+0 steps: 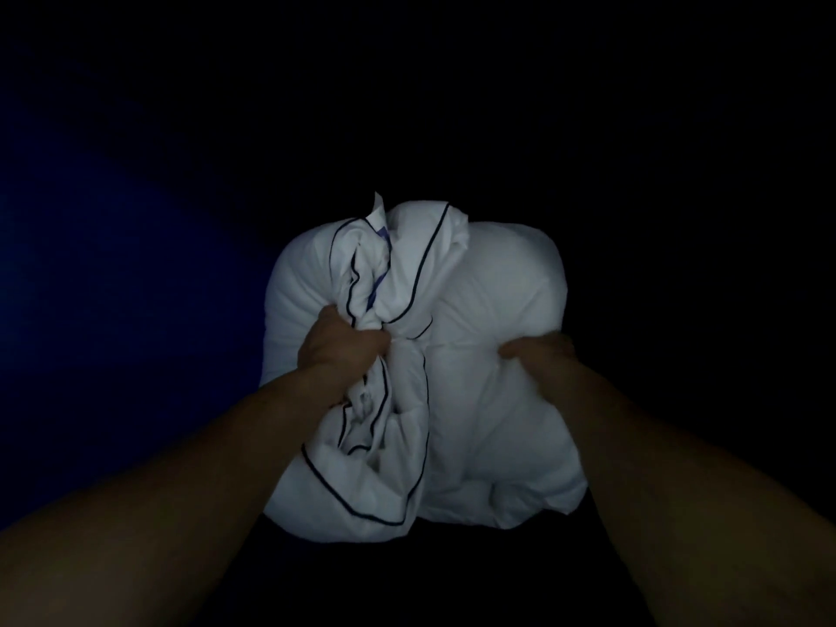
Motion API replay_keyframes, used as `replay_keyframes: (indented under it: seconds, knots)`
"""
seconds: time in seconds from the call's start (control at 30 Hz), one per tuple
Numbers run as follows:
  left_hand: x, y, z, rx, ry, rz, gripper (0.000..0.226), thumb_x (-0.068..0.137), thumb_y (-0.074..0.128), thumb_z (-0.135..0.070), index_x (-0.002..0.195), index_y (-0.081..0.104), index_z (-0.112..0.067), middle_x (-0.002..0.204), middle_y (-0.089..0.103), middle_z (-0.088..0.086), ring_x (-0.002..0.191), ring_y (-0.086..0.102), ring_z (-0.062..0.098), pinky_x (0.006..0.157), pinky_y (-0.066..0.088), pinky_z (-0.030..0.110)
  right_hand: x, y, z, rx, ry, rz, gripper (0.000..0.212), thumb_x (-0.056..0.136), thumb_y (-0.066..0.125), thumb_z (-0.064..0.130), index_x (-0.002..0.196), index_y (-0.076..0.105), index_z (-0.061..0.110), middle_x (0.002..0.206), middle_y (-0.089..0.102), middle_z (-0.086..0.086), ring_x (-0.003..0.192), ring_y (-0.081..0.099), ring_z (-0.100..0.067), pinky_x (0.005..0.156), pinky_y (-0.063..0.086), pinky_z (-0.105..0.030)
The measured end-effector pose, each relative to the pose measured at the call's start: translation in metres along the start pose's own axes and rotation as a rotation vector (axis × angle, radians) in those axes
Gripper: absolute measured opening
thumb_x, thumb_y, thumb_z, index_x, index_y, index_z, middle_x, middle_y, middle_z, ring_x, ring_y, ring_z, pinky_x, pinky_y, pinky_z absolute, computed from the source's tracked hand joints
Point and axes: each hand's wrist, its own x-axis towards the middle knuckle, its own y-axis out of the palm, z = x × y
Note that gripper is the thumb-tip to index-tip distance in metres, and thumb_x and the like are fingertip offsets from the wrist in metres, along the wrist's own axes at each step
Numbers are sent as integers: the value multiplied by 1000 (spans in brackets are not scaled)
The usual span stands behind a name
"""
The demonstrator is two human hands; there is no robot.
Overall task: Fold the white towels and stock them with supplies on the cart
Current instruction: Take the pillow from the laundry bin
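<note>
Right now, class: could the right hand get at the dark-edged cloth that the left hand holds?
Probably yes, once freed: the right hand grips the plain white bundle, and nothing stands between it and the dark-edged cloth in the left hand.

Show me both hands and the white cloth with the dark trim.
left hand (338,348): head view, its knuckles.
right hand (533,350): head view, knuckles, gripping the puffy white bundle (497,287).
dark-trimmed white cloth (362,481): head view, lower hanging fold.
</note>
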Motion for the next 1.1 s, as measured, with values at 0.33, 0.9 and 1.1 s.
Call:
replay_keyframes:
  seconds: [0.33,0.9,1.1]
  knots:
    - [-130,-62,-54,-74,43,-120,20,78,64,-9,68,48,-15,72,57,4,68,54,20,56,38,24,-161,-48,14,147,-98,193,28,82,61,-3,107,69,5,99,67,-12,87,63,-27,66,52,-27]
    - [-520,-100,-244,-186,664,-115,20,66,69,-10,85,66,-10,76,69,3,70,66,19,56,47,24,-533,-328,12,506,-704,-186,23,65,75,-1,81,67,14,81,65,-9,74,63,-26,59,51,-30]
    - [-645,-67,-285,-222,837,-90,22,66,72,-11,86,63,-9,82,68,6,73,66,21,56,46,25,-620,-429,-46,627,-853,-281,23,66,72,-3,82,67,13,90,65,-14,86,64,-32,76,55,-47]
